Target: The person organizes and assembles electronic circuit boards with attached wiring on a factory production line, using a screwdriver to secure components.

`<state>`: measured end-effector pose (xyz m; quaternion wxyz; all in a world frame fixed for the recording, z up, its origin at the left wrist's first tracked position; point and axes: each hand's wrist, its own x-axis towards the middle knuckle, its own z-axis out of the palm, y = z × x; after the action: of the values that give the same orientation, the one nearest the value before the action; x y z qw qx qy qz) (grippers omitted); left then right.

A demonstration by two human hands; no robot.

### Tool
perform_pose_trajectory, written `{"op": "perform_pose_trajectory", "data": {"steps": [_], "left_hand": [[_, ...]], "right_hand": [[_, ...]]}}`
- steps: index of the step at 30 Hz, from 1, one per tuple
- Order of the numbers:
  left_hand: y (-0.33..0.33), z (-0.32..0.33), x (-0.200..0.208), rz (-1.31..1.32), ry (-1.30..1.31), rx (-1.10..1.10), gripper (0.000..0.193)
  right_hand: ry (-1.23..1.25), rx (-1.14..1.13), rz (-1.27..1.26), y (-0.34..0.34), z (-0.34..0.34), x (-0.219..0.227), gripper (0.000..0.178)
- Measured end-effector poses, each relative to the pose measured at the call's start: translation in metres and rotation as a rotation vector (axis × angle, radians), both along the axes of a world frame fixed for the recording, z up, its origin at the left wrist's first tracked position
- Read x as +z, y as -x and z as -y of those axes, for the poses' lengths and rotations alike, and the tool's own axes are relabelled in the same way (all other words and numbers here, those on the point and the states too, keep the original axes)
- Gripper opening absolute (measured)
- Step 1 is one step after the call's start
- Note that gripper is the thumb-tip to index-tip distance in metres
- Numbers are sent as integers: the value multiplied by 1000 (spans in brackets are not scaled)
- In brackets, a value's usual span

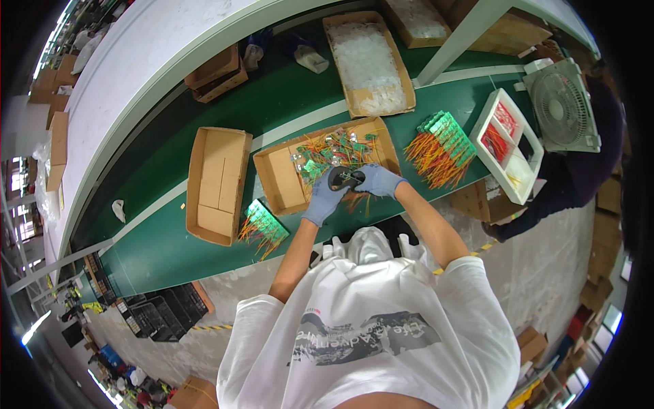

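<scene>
My left hand point(325, 198) and my right hand point(379, 180), both in grey-blue gloves, meet over the near edge of a shallow cardboard box point(279, 180). Their fingers are closed together around a dark area, either black glove fingertips or a black part; I cannot tell which. Whatever they pinch is too small to name. Orange wires show just below the right hand. Inside the box lies a tangled heap of small green circuit boards point(340, 146) with orange and red wires, right behind my fingers.
An open cardboard box point(216, 184) stands left, beside a small wired-board stack point(267, 221). Rows of wired green boards point(446, 140) lie right, near a white divided tray point(484, 129) and a fan point(560, 109). Behind is a box of clear plastic pieces point(368, 61). A person point(596, 150) is at the right.
</scene>
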<state>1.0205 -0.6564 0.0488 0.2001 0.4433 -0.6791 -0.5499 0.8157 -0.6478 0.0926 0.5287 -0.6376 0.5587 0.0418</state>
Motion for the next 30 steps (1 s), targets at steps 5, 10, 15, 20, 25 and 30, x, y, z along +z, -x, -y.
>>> {"op": "perform_pose_trajectory", "data": {"steps": [5,10,15,20,25,30], "left_hand": [[5,-4,-32,-342,-213,332,33],[22,-13,4,26,36,420,33],[17,-8,6,212,96,612,44],[11,-6,28,578,692,368,55],[16,-8,9,154,179,94,33],[14,-14,11,47,41,358,20]], "right_hand": [[285,-263,140,5,-12,-7,33],[284,-405,-2,-7,-14,-23,36],[253,-507,-95,-16,-12,-30,39],[303,-377,112,-4,-19,-29,38],[145,-330,91,2,-10,-17,43],[317,-466,65,5,-21,-25,33]]}}
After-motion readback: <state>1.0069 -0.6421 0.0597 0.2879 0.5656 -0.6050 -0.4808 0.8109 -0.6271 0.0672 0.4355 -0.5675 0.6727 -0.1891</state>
